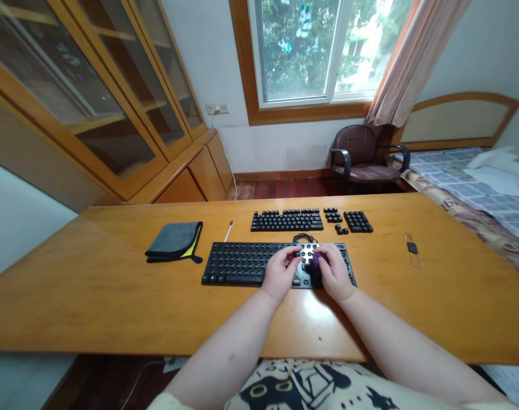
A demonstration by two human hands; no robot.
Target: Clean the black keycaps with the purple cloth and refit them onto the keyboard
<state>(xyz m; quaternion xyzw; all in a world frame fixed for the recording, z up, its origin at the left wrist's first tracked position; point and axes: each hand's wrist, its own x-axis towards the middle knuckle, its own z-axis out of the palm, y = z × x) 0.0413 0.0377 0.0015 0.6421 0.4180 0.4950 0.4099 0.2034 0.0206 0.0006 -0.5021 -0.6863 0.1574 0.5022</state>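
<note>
"Grip?"

"Right hand (pixel 334 272) curls round a rounded purple lump (pixel 317 263); left hand (pixel 280 272) half-curls, any hold unclear."

"Underneath?"

"Long black plastic keyboard (pixel 238 263), studded with stubby switches (pixel 246 257), between the desk's (pixel 114 296) near and far edges."

"Beyond?"

"Square keycaps (pixel 287 222) in rows, nearer the far edge."
</note>
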